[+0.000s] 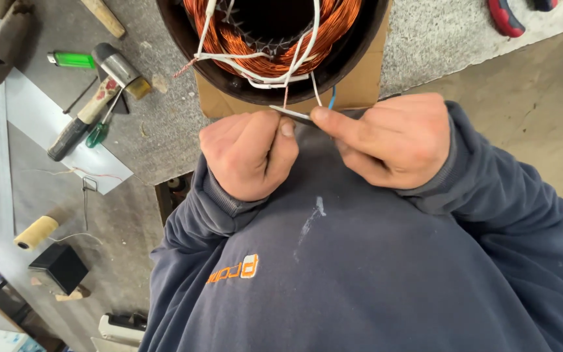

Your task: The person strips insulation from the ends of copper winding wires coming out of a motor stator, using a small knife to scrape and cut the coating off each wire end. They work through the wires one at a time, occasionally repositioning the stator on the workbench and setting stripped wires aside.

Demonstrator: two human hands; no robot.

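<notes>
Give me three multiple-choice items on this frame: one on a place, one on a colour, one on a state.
1. Where does the hammer lie?
A. On the bench beside the green lighter
B. Inside the wound stator
C. On the person's sleeve

2. What colour are the windings in the round housing?
A. Silver
B. Copper-orange
C. Black

3. What are the two hands doing?
A. Resting flat and open on the bench
B. Pinching thin leads and a slim grey strip between them
C. Gripping the hammer

Key:
1 A, the hammer lies by the green lighter on the grey bench.
2 B, the coils shine copper-orange.
3 B, the left hand and right hand close their fingers on the strip and thin leads from the stator.
</notes>
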